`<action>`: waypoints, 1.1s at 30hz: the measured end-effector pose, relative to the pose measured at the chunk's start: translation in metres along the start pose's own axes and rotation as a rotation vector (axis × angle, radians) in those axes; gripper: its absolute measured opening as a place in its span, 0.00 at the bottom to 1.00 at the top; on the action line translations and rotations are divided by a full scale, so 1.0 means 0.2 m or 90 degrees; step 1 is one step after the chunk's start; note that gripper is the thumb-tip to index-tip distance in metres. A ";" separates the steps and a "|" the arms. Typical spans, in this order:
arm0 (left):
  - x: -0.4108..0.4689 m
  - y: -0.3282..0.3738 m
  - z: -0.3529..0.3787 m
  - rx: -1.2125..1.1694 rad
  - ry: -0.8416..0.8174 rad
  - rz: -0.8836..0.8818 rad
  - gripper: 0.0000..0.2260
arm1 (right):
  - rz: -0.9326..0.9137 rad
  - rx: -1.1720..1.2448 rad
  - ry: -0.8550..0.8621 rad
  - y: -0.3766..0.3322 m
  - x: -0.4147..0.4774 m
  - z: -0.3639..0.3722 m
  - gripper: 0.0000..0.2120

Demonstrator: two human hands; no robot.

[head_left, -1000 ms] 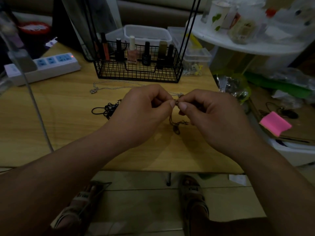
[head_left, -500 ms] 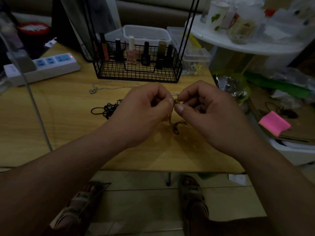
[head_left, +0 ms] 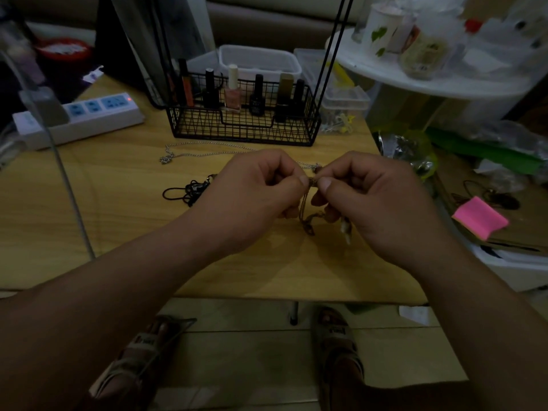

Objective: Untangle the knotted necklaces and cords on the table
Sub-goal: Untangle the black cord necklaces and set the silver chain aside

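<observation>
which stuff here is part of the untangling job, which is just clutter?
Job:
- brown cord, pinched at its knot by left hand and right hand
- black cord tangle
- silver chain

Clutter:
- wire basket of nail polish bottles
- power strip
- pink pad

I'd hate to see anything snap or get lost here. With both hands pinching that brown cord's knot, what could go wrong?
The left hand and right hand pinch the brown cord close together; pulling apart may tighten the knot. Its pale pendant dangles and could swing. The silver chain runs behind the hands and might snag.
</observation>
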State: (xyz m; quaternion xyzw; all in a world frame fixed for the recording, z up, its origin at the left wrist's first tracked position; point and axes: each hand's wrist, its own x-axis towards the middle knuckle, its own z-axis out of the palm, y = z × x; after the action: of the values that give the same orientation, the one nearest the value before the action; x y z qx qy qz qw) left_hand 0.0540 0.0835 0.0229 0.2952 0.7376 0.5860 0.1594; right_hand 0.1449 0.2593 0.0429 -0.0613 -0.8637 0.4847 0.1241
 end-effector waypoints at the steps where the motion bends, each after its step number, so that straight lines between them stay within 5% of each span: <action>1: 0.00 0.00 0.00 0.010 -0.004 0.002 0.04 | 0.001 -0.005 0.000 0.00 0.00 0.00 0.04; 8: 0.00 0.00 0.00 -0.016 0.015 0.013 0.03 | 0.033 0.048 0.005 -0.02 0.00 0.03 0.04; 13: 0.00 -0.01 0.02 -0.052 0.036 0.019 0.04 | 0.167 0.207 -0.062 -0.04 0.02 0.04 0.08; 21: -0.01 0.00 0.01 0.030 0.052 0.046 0.02 | 0.051 0.034 -0.070 -0.04 0.00 0.04 0.01; 26: -0.02 -0.02 0.02 0.088 0.071 0.104 0.03 | 0.026 -0.037 -0.051 -0.03 0.00 0.05 0.07; 33: -0.01 -0.03 0.01 0.118 0.082 0.129 0.03 | 0.035 -0.013 -0.065 -0.03 0.01 0.05 0.02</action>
State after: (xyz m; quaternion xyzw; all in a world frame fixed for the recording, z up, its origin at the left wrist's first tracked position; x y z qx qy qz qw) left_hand 0.0556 0.0827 0.0171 0.3434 0.7634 0.5465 0.0239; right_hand 0.1401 0.2486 0.0434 -0.0613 -0.8717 0.4817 0.0657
